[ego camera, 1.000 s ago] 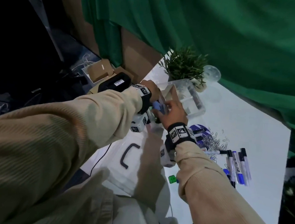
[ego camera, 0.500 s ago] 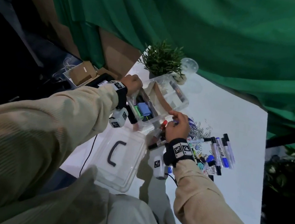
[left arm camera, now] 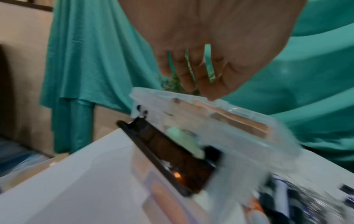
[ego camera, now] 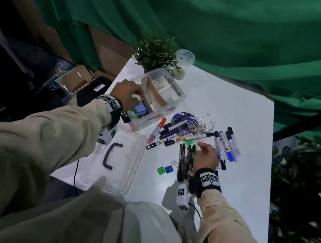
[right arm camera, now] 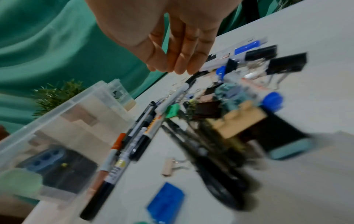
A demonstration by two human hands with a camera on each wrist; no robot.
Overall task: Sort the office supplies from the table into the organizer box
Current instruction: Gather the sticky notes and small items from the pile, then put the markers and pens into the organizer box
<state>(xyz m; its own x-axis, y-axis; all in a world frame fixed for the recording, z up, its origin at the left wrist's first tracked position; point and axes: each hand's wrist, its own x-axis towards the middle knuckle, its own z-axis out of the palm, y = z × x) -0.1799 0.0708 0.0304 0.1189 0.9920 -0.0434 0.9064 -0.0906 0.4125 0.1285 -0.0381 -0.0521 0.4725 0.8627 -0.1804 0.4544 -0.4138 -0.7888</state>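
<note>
Hovering over the organizer box (ego camera: 175,101) rim, left hand (ego camera: 125,93) fingers loosely extended, right hand (ego camera: 206,156) relaxed above markers (ego camera: 174,130) just beside it, bare table (ego camera: 228,189) beyond.

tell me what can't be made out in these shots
- Left hand, head view: it rests at the organizer box rim with something white at the fingertips; what that is cannot be told.
- Box contents, left wrist view: smeared by motion blur.
- Marker labels, head view: print too small to read.
- Binder clips, right wrist view: blurred; number unclear.
- Right hand, head view: covers the supplies beneath it.
</note>
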